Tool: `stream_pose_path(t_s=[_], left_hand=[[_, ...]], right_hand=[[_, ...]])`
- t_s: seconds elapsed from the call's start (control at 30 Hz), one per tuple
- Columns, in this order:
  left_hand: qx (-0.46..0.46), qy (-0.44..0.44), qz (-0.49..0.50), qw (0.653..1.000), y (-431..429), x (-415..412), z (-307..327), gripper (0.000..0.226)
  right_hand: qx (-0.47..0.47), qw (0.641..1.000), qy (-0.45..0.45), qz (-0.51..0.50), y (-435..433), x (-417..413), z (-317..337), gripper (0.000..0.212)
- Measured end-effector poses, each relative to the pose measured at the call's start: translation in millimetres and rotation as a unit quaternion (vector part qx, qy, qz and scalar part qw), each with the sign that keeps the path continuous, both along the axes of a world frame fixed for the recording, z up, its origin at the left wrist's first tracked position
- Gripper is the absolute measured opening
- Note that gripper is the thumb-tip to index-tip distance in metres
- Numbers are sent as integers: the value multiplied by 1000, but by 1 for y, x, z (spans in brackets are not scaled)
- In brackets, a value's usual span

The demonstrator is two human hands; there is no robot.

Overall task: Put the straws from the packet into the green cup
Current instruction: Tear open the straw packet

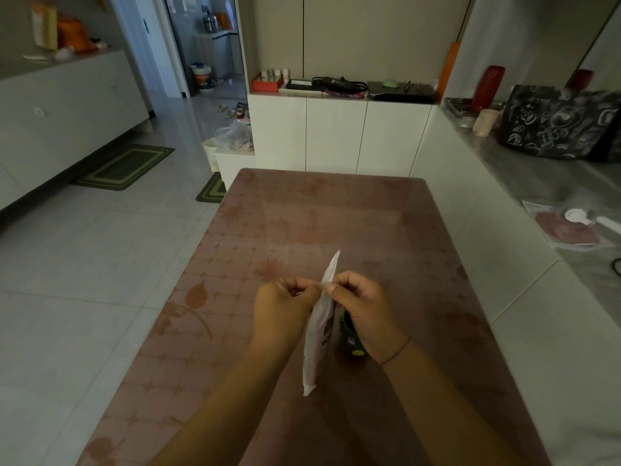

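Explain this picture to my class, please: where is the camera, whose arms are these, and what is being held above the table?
There is no machine here. The single picture comes from a camera worn on a person's head, looking forward and down. The left hand and right hand both pinch a white packet near its upper end, holding it up over a brownish patterned table. A green cup stands on the table, partly hidden by the packet and the right hand. No straws can be seen yet.

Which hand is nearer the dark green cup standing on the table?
Right. The right hand is directly over the dark green cup, partly hiding it; the left hand is across the white plastic packet that both hands pinch.
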State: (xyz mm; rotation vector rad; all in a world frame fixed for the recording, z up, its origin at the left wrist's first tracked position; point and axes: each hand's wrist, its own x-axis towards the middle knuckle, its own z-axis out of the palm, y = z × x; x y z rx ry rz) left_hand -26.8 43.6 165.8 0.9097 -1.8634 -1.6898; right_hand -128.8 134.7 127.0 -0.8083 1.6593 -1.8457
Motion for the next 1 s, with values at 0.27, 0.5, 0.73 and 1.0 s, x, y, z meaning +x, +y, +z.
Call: stream_pose_path(t_s=[0.27, 0.5, 0.73, 1.0], left_hand=[[-5, 1, 0, 1000, 2, -1, 0, 22], [0, 1, -1, 1000, 2, -1, -2, 21], [23, 4, 10, 1000, 3, -1, -2, 17], [-16, -19, 40, 999, -1, -2, -6, 14]], right_hand=[[-3, 1000, -1, 6, 0, -3, -3, 14], [-3, 1000, -10, 2, 2, 0, -3, 13], [4, 1000, -23, 8, 3, 2, -1, 14], [25, 999, -38, -28, 7, 6, 5, 22]])
